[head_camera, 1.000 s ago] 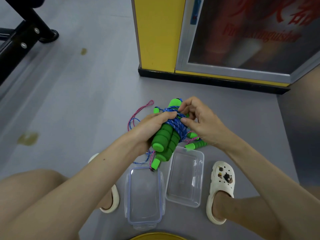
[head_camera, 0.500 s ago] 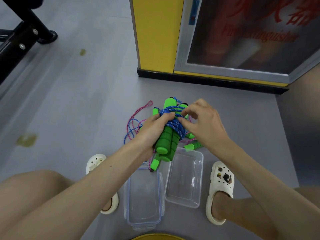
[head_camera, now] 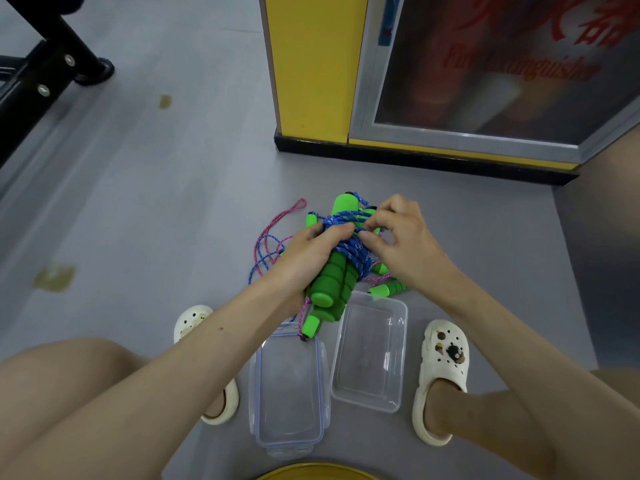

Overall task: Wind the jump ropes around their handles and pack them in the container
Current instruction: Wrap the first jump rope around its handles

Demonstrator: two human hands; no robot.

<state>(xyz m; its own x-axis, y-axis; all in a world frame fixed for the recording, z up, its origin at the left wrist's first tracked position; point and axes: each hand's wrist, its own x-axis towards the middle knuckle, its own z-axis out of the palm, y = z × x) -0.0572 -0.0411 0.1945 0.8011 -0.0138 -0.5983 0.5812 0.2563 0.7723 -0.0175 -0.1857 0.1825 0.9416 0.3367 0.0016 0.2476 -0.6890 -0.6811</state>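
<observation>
My left hand (head_camera: 308, 252) grips a pair of green foam handles (head_camera: 334, 284) held together above the floor. Blue rope (head_camera: 351, 245) is wound round their upper part. My right hand (head_camera: 401, 239) pinches the blue rope at the top of the winding. More jump ropes with pink and blue cord (head_camera: 268, 239) and small green handles (head_camera: 388, 289) lie on the floor underneath. A clear plastic container (head_camera: 370, 351) sits open just below the bundle, with its clear lid (head_camera: 289, 389) lying to its left.
I squat on a grey floor, a white clog (head_camera: 441, 368) on the right foot, another (head_camera: 207, 365) on the left. A yellow fire-extinguisher cabinet (head_camera: 311, 64) stands ahead. A black metal frame (head_camera: 45, 67) is at the far left. A yellow rim (head_camera: 311, 474) shows at the bottom edge.
The bundle has shifted slightly away from me. My right hand has moved up the winding to its top, its fingertips now close to my left thumb.
</observation>
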